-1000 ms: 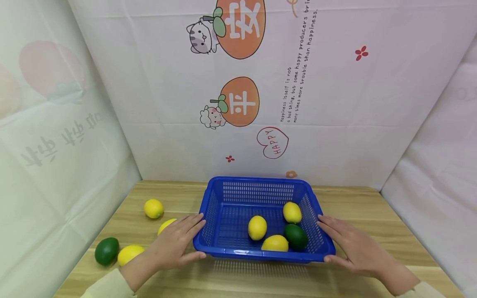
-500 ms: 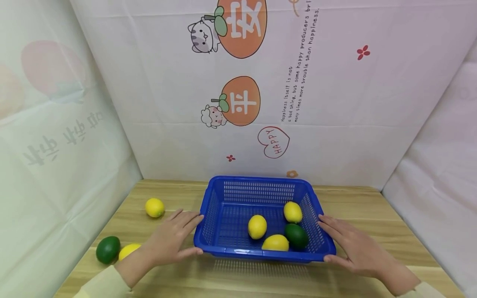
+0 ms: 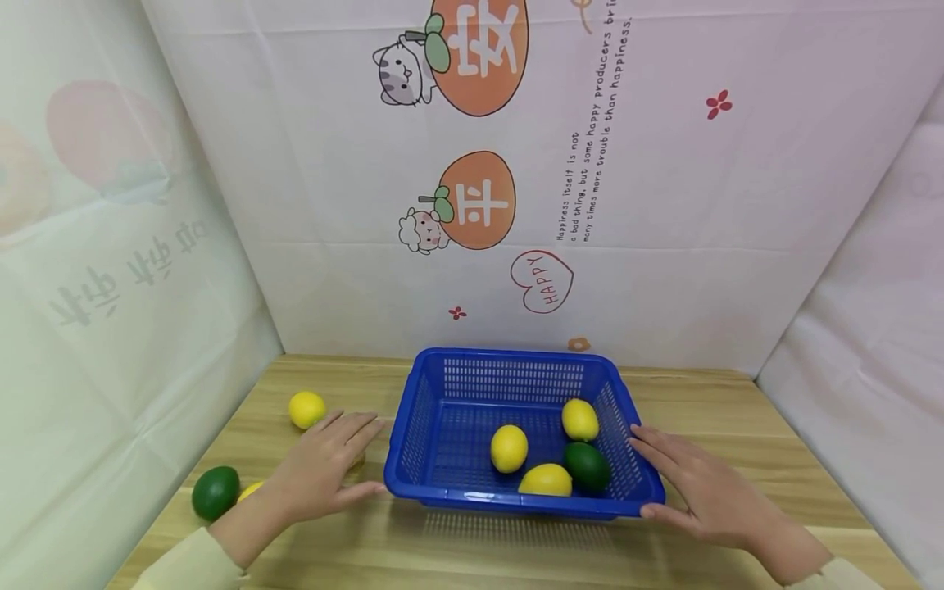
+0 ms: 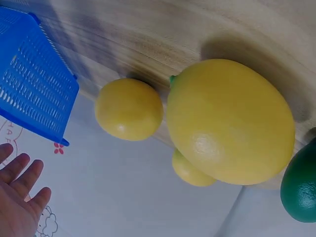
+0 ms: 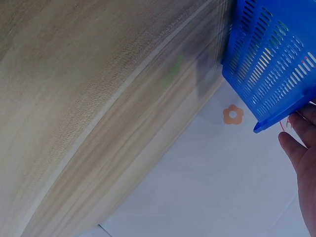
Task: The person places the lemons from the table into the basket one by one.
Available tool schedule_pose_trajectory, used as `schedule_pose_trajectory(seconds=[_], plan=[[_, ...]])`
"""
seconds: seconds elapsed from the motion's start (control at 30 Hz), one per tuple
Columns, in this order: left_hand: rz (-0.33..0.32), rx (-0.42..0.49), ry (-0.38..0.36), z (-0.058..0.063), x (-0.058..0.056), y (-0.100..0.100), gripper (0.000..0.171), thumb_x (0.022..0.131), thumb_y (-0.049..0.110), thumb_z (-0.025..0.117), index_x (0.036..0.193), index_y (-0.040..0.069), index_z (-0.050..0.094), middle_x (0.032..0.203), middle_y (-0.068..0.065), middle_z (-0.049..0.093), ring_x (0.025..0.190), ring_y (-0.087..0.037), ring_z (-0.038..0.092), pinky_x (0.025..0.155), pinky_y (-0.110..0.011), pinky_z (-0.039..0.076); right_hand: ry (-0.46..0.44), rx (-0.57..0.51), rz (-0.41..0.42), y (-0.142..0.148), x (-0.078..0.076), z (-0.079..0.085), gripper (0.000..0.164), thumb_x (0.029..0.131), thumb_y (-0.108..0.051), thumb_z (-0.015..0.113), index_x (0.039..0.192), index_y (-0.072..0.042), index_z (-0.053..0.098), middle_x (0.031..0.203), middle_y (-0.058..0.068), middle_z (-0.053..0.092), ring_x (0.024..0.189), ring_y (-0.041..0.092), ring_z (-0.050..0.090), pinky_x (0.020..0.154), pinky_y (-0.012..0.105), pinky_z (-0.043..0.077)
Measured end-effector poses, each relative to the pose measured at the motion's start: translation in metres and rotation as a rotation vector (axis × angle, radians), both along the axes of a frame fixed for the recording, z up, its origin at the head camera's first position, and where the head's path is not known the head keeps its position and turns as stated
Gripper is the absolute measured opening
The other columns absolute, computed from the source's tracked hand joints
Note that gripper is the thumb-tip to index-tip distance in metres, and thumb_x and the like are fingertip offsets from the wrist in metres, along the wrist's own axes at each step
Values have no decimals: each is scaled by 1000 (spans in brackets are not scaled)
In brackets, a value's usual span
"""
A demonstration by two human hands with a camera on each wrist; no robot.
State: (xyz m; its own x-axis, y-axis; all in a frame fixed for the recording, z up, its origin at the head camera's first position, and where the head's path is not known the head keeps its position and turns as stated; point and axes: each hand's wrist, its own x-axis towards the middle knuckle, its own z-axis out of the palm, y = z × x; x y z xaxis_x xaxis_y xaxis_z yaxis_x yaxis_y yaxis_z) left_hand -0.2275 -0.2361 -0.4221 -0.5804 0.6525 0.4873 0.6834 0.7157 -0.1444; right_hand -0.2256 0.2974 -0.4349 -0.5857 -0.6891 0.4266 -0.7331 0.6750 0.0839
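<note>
A blue plastic basket (image 3: 516, 497) stands on the table with lemons (image 3: 509, 448) and a dark green oval fruit (image 3: 587, 467) inside. My right hand (image 3: 711, 492) lies along its right side, nearly straight fingers touching the rim and thumb by the front corner. Just off the left side, my left hand (image 3: 317, 471) hovers with fingers spread and nothing in them. It covers most of one lemon in the head view. In the left wrist view a near lemon (image 4: 229, 121) and a farther lemon (image 4: 129, 108) lie between hand and table.
Left of the basket, another lemon (image 3: 306, 410) lies toward the back. A second dark green fruit (image 3: 215, 493) sits near the table's left edge, beside a partly covered lemon (image 3: 250, 491). White printed cloth (image 3: 354, 270) walls the wooden table (image 3: 708, 401) at the back and sides.
My left hand has left the basket's left rim and moved a little leftward, over the lemons there. My right hand and the basket have stayed in place.
</note>
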Motion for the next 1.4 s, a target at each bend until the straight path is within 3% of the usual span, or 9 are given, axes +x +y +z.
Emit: schedule_pose_trajectory(seconds=[0.27,0.4,0.5,0.57,0.63,0.73,0.77,1.1,1.4], plan=[[16,8,-2,-5,-3,-6,80,79,59,70,130,-2,58,128,-19,59,117,-33,56,99,-58,42,11,15,-27,0,2,0,78,80,-55,72,137,-5,54,143,12,48,120,30,53,107,8,5],[41,-1,-11,-8,-3,-8,78,78,56,73,129,-1,58,128,-20,58,117,-34,56,99,-57,42,10,22,-41,-2,3,1,78,79,-55,72,136,-5,55,143,11,49,121,28,53,105,29,39],[59,-12,-21,-9,-3,-10,77,78,55,73,129,-1,59,128,-20,58,116,-34,56,99,-57,42,6,25,-38,-3,3,1,77,80,-54,73,135,-4,55,142,11,49,121,28,53,90,46,50],[72,-27,-26,-11,-3,-11,77,78,55,73,129,-1,58,127,-20,59,116,-34,57,99,-57,42,3,20,-34,-3,3,1,77,80,-53,73,135,-3,55,142,12,49,121,29,53,99,35,45],[83,-39,-33,-12,-3,-12,76,79,54,73,129,-1,59,127,-20,59,115,-34,57,99,-57,42,3,13,-27,-2,3,1,76,80,-53,73,135,-3,55,142,12,49,121,29,53,108,22,32],[103,-59,-45,-14,-3,-13,74,79,53,74,128,0,59,126,-20,59,114,-35,57,99,-57,42,3,4,-15,-2,2,1,76,81,-53,72,135,-2,55,142,14,49,120,31,53,108,9,7],[110,-64,-52,-14,-3,-14,73,79,53,74,128,0,59,126,-19,59,115,-34,56,99,-57,42,3,2,-10,-2,2,1,76,81,-53,72,135,-2,55,141,14,49,119,32,54,108,8,5],[182,-110,-146,-20,-3,-15,68,84,52,70,128,0,60,129,-21,57,120,-35,54,103,-58,38,-1,4,-13,-2,2,0,76,81,-53,72,135,-2,55,140,15,50,118,36,54,109,9,3],[206,-105,-164,-25,-4,-17,67,84,50,71,126,0,60,127,-22,58,118,-38,54,101,-58,39,-6,6,-19,-2,3,1,76,81,-52,72,135,-2,55,141,15,50,118,37,53,109,9,2]])
